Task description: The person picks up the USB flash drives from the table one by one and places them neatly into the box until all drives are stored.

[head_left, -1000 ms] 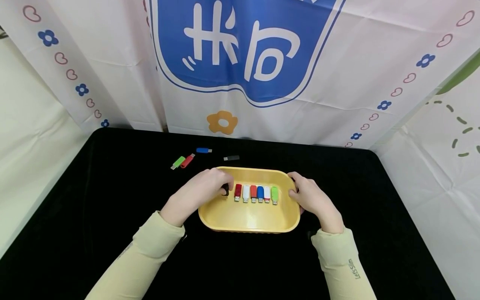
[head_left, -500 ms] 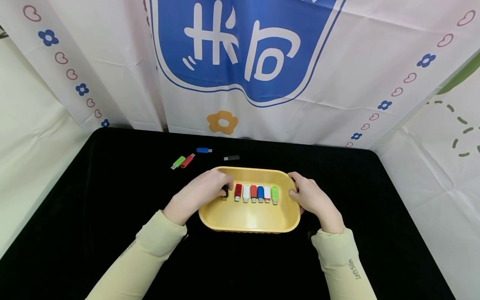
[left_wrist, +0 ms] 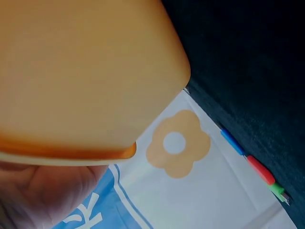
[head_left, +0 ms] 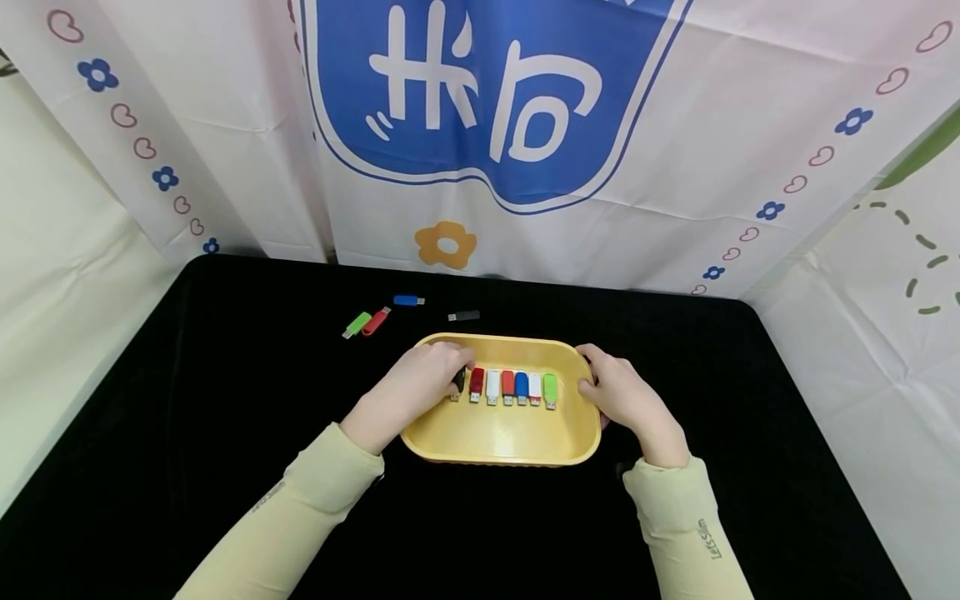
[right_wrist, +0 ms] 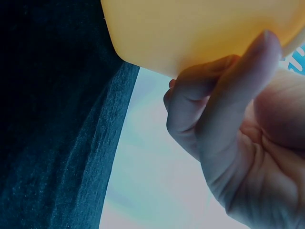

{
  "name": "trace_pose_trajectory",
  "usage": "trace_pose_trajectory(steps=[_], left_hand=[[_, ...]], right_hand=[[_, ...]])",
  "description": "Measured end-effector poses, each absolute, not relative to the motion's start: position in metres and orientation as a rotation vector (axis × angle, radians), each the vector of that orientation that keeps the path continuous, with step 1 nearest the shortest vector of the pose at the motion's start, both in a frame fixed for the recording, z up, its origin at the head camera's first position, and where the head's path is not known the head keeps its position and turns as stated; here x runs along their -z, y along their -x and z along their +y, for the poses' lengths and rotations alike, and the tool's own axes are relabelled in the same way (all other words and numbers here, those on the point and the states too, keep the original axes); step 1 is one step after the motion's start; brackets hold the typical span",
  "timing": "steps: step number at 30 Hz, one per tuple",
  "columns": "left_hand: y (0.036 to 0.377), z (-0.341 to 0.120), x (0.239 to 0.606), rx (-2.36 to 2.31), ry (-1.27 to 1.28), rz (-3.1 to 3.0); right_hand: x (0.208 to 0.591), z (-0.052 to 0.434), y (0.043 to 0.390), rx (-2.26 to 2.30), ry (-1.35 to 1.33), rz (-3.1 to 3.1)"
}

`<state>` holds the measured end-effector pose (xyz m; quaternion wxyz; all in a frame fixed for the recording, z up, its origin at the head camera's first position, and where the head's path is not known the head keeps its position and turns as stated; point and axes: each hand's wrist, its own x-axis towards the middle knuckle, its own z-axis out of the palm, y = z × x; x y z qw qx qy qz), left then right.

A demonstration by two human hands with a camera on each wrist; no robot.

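While left hand [head_left: 420,385] pinches black drive [head_left: 458,382], plug toward person, right hand [head_left: 618,392] grips tray [head_left: 502,433]

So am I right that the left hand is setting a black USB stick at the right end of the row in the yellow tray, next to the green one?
Not quite: in the head view the left hand holds the black USB stick at the left end of the row in the yellow tray, next to the dark red stick.

Eleven USB sticks [head_left: 492,386], one yellow tray [head_left: 501,446], two hands [head_left: 411,387].
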<state>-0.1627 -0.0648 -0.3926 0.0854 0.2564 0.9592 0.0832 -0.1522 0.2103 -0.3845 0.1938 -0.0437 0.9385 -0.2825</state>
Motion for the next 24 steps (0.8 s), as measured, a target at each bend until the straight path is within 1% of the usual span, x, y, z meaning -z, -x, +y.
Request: trace_pose_trajectory(steps=[24], left_hand=[[0.1620,-0.0606,0.3999,-0.181,-0.763,2.889]], right_hand=[[0.3839,0.2115,0.1522,0.800,0.148,2.626]])
